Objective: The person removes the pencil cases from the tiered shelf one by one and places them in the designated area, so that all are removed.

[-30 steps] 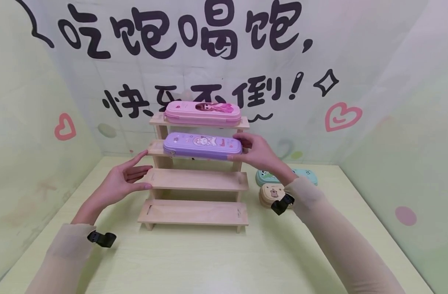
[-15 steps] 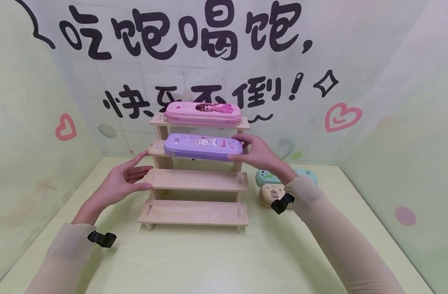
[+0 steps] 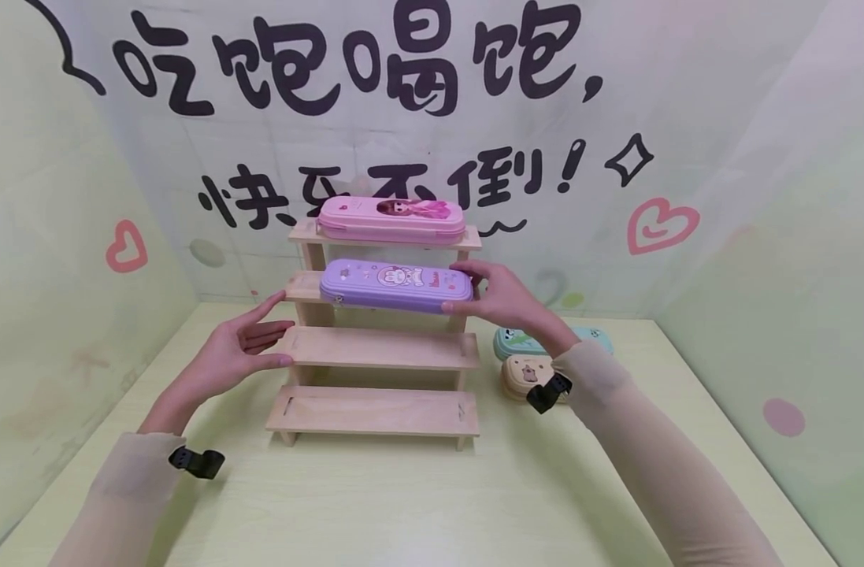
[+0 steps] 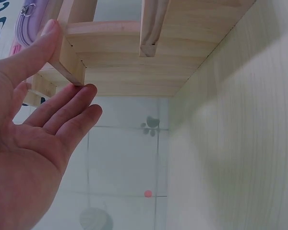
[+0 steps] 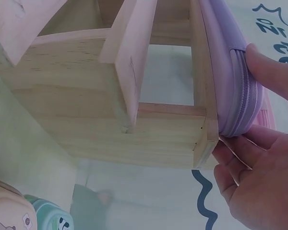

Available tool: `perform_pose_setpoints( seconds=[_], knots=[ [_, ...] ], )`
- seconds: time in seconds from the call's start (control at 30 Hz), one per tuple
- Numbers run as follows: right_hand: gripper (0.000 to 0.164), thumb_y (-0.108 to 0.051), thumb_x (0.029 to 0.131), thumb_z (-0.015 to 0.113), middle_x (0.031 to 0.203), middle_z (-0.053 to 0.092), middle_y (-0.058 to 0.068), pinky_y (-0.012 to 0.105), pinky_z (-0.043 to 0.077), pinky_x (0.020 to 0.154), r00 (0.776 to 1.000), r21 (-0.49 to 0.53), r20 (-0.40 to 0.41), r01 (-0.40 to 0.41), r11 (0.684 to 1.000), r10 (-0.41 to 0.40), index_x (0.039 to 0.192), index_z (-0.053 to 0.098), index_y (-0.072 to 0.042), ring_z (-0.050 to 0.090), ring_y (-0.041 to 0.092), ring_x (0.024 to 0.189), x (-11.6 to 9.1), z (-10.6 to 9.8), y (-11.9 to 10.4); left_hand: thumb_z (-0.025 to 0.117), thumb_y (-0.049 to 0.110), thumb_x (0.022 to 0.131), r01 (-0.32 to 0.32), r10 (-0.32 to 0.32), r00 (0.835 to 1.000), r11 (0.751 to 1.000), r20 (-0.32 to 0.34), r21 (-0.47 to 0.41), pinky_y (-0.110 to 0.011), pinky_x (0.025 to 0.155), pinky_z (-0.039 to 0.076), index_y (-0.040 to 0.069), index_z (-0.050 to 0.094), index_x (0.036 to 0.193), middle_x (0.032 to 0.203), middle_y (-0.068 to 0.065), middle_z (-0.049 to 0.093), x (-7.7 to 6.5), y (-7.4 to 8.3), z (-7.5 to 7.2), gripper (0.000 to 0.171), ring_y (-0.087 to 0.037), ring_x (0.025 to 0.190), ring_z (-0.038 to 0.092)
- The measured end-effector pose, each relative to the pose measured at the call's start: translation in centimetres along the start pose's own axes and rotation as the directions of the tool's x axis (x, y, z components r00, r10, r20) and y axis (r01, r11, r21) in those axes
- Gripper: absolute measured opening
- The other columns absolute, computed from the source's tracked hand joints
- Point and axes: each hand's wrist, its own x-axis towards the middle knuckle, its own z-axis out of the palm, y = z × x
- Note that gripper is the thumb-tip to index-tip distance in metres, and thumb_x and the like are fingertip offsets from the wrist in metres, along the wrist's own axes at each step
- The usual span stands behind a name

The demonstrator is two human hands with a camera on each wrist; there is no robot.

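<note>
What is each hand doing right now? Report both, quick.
Left hand: open, fingers straight, touching the left end of the wooden shelf, holding nothing.
Right hand: gripping the right end of the purple pencil case.

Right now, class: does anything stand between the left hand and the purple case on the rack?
Nothing visible does. The left hand is open beside the rack, fingertips at its left end. The purple case lies one shelf higher, its left end uncovered; the right hand holds its other end.

A staged booth: pastel printed backdrop walls (image 3: 758, 197) around a tabletop (image 3: 403, 504).
</note>
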Motion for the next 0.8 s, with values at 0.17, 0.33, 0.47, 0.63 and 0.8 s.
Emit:
perform_pose_setpoints(
  seconds=[0.17,0.33,0.47,0.63,0.8],
  knots=[
    [0.078,-0.029,0.083,0.091,0.123,0.066,0.011,0.038,0.052,0.087,0.999,0.044,-0.037,-0.002,0.999,0.004,0.149,0.058,-0.005,0.057,0.028,0.108,-0.3,0.0,0.2,0.090,0.016,0.087,0.008,-0.008,1.000,1.000,0.003,-0.014,-0.026,0.098,0.055,0.035,0.030,0.168,0.146,-0.026,0.058,0.0,0.0,0.0,0.102,-0.042,0.134,0.057],
    [0.077,-0.030,0.084,0.091,0.132,0.067,0.010,0.042,0.052,0.091,0.997,0.057,-0.073,0.007,0.998,-0.003,0.149,0.059,-0.006,0.057,0.029,0.110,-0.9,0.0,0.7,0.090,0.016,0.087,0.010,-0.010,1.000,1.000,0.006,-0.020,-0.027,0.098,0.055,0.034,0.030,0.168,0.146,-0.025,0.058,0.0,0.0,0.1,0.102,-0.041,0.134,0.057],
    [0.074,-0.028,0.083,0.091,0.133,0.067,0.010,0.043,0.052,0.094,0.995,0.055,-0.104,0.016,0.998,-0.010,0.147,0.060,-0.005,0.059,0.029,0.110,-1.5,-0.1,0.9,0.090,0.016,0.087,0.006,-0.006,1.000,1.000,0.004,-0.017,-0.031,0.099,0.055,0.035,0.030,0.167,0.146,-0.024,0.059,0.0,0.0,0.1,0.102,-0.041,0.134,0.057],
    [0.075,-0.025,0.083,0.091,0.132,0.068,0.011,0.042,0.052,0.093,0.992,0.054,-0.122,0.028,0.998,-0.021,0.148,0.060,-0.004,0.061,0.030,0.112,-2.4,-0.5,1.0,0.090,0.015,0.087,0.001,-0.001,1.000,1.000,0.001,-0.012,-0.029,0.098,0.056,0.034,0.030,0.168,0.145,-0.025,0.059,0.1,0.0,0.1,0.102,-0.042,0.133,0.057],
    [0.075,-0.024,0.083,0.091,0.134,0.067,0.011,0.042,0.051,0.095,0.992,0.057,-0.128,0.027,0.998,-0.019,0.148,0.059,-0.004,0.061,0.030,0.114,-3.1,-1.0,1.4,0.089,0.015,0.087,-0.001,0.001,1.000,1.000,-0.001,-0.014,-0.018,0.094,0.055,0.034,0.029,0.168,0.145,-0.026,0.059,-0.1,0.0,0.1,0.102,-0.042,0.133,0.057]
  ],
)
